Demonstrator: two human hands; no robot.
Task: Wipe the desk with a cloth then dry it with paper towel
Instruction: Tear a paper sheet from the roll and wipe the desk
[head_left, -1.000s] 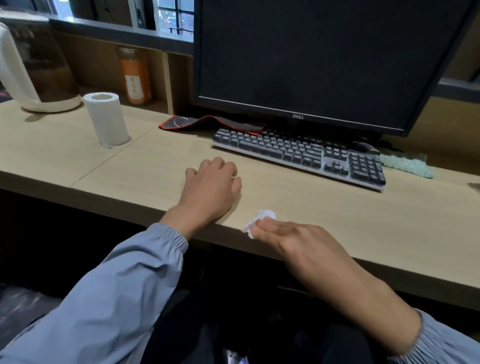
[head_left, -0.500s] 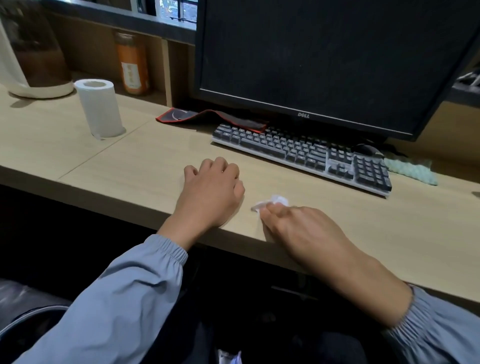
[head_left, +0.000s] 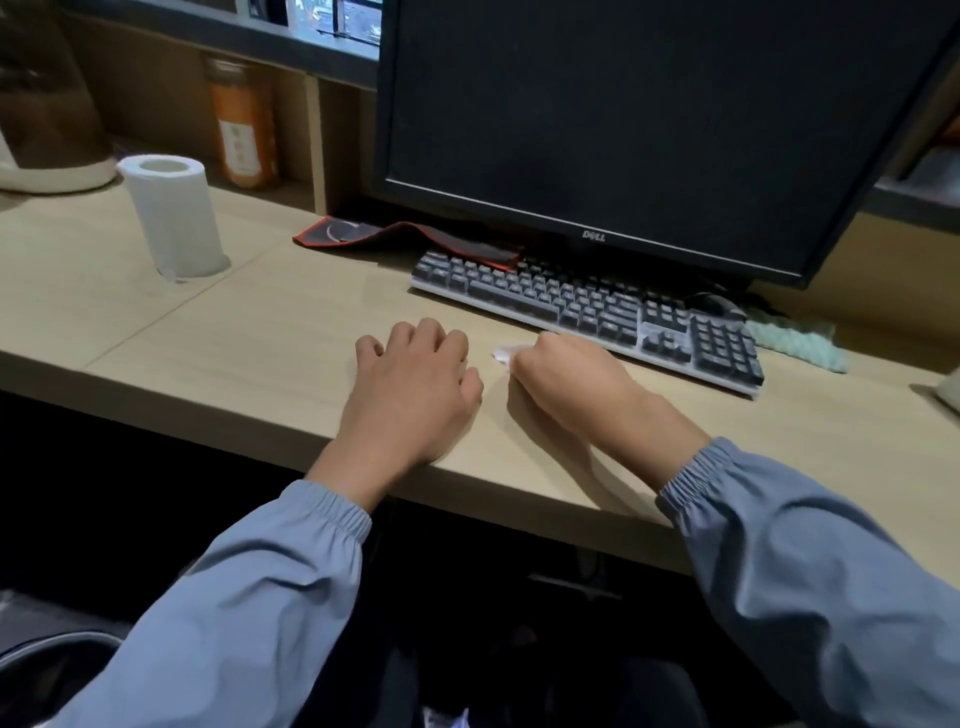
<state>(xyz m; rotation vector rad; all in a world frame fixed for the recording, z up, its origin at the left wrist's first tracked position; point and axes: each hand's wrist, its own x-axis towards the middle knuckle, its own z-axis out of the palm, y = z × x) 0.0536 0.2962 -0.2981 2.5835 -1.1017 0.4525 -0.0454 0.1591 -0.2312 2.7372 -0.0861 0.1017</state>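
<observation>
My right hand (head_left: 566, 374) is closed on a small white wad of paper towel (head_left: 503, 354) and presses it onto the light wooden desk (head_left: 249, 343) just in front of the keyboard; only a corner of the wad shows past my knuckles. My left hand (head_left: 410, 384) rests palm down on the desk beside it, fingers curled, holding nothing. A paper towel roll (head_left: 174, 215) stands upright at the left. A light green cloth (head_left: 797, 343) lies at the right, behind the keyboard's end.
A dark keyboard (head_left: 587, 312) lies across the desk under a large black monitor (head_left: 649, 119). A red-edged mouse pad (head_left: 395, 236) sits behind the keyboard, a mouse (head_left: 714, 304) at its right. A kettle base (head_left: 57, 174) and an orange jar (head_left: 241, 124) stand at the back left.
My right hand has slid the paper towel from the desk's front edge away from me, up to the keyboard. My left hand has stayed in place.
</observation>
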